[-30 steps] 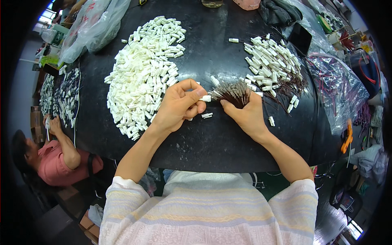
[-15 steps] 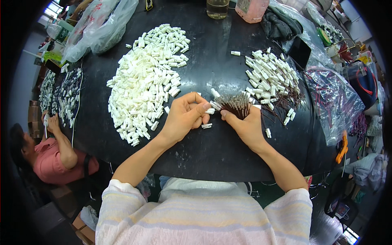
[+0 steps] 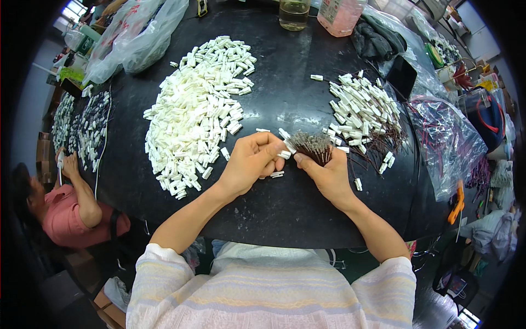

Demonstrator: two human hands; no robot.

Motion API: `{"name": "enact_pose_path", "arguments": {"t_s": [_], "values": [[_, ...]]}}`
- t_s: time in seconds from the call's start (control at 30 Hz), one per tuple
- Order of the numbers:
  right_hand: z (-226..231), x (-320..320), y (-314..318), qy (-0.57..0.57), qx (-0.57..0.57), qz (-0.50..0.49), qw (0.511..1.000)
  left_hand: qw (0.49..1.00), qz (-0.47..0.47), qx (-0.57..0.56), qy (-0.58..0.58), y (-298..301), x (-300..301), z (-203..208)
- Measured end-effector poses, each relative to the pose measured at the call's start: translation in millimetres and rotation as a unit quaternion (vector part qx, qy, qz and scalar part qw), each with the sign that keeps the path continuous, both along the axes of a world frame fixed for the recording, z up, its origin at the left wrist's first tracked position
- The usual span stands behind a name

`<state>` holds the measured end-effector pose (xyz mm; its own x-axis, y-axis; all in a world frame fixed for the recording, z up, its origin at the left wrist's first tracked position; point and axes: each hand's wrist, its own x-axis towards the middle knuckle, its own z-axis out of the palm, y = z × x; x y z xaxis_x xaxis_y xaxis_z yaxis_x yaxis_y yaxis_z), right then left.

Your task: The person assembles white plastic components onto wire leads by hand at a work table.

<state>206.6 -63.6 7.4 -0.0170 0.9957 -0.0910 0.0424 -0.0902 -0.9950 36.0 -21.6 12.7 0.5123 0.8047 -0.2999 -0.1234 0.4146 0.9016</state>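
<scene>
1 boxy wht connector (image 3: 284,154) in L fingers (image 3: 271,150), bristly wire bundle (image 3: 312,146)

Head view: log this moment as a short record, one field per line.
Left hand: pinching a white connector
Right hand: gripping a wire bundle, brown with pale tips
Surface: black table
Left pile: loose white connectors
Right pile: white connectors, dark wires among them
Top of view: glass of yellowish liquid, pink bottle
Right side: black phone, clear bag, orange tool
Far left: person in pink top
</scene>
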Motion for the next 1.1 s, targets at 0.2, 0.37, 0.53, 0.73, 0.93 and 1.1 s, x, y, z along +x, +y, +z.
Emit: {"name": "enact_pose_path", "arguments": {"t_s": [0.2, 0.37, 0.53, 0.73, 0.93, 1.1], "values": [[-3, 2, 2, 0.135, -0.053, -0.012, 0.989, 0.999, -0.006, -0.028, -0.024, 11, -11, 6], [8, 2, -1, 0.166, -0.066, 0.022, 0.984, 1.000, -0.011, 0.012, 0.011, 2, 0, 8], [41, 23, 13, 0.016, 0.010, -0.037, 0.999, 0.993, -0.004, -0.052, -0.104, 10, -14, 7], [74, 85, 35, -0.284, 0.121, -0.109, 0.945, 0.935, 0.012, -0.197, -0.295, 18, -27, 3], [74, 137, 55, -0.534, 0.170, -0.101, 0.822, 0.881, 0.076, -0.292, -0.364, 18, -23, 1], [83, 146, 61, -0.475, 0.173, -0.101, 0.857, 0.863, 0.106, -0.298, -0.393, 21, -27, 0]]}}
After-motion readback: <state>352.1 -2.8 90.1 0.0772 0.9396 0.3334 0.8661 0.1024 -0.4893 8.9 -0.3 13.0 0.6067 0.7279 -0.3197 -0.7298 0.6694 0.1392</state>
